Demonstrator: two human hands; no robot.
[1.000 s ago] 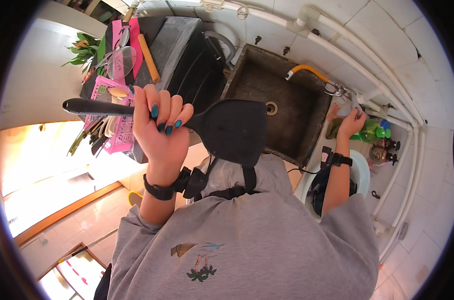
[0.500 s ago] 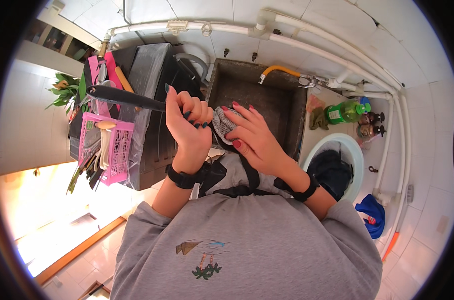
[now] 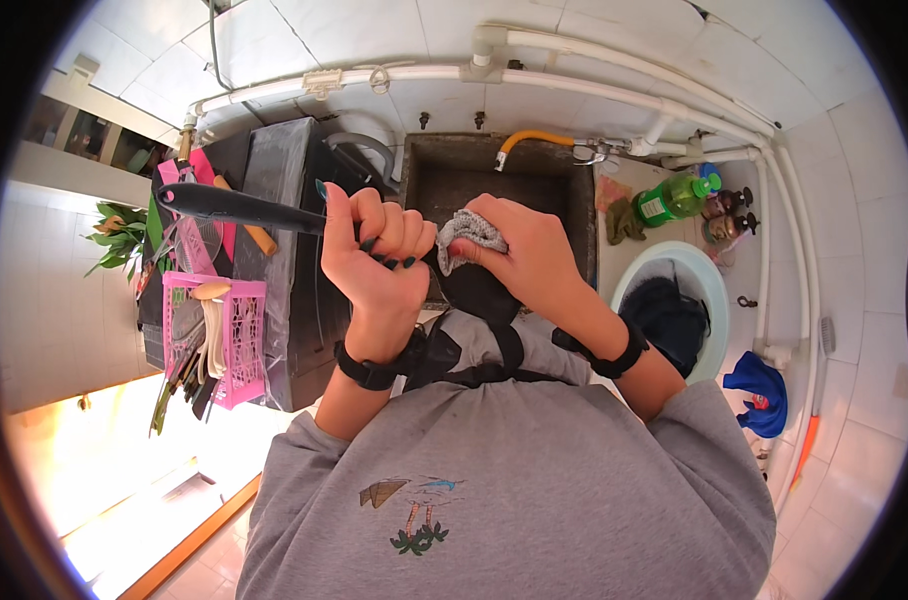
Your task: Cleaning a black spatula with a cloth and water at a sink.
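Observation:
My left hand [image 3: 377, 250] is closed in a fist around a black cooking utensil [image 3: 242, 208]. Its long handle, with a hanging hole at the tip, sticks out to the left. To the right of the fist and below the cloth, a dark rounded part that looks like its broad head shows in front of my body; whether it is a turner or a ladle I cannot tell. My right hand [image 3: 527, 248] grips a crumpled grey knitted cloth [image 3: 471, 236] between thumb and fingers, against the utensil beside my left fist. Both hands are above the near side of the stone sink [image 3: 444, 160].
A yellow-orange tap hose [image 3: 534, 137] reaches over the sink. At right stand a green bottle [image 3: 672, 203], pump bottles [image 3: 726, 215] and a pale basin [image 3: 716, 300] holding dark cloth. Left are a pink basket [image 3: 244, 345] of utensils and a dark plastic-covered unit [image 3: 292, 270].
My right fingers, spread over the cloth before, now bunch it up in a grip. The dark head shows more below the cloth. The whole view has shifted slightly.

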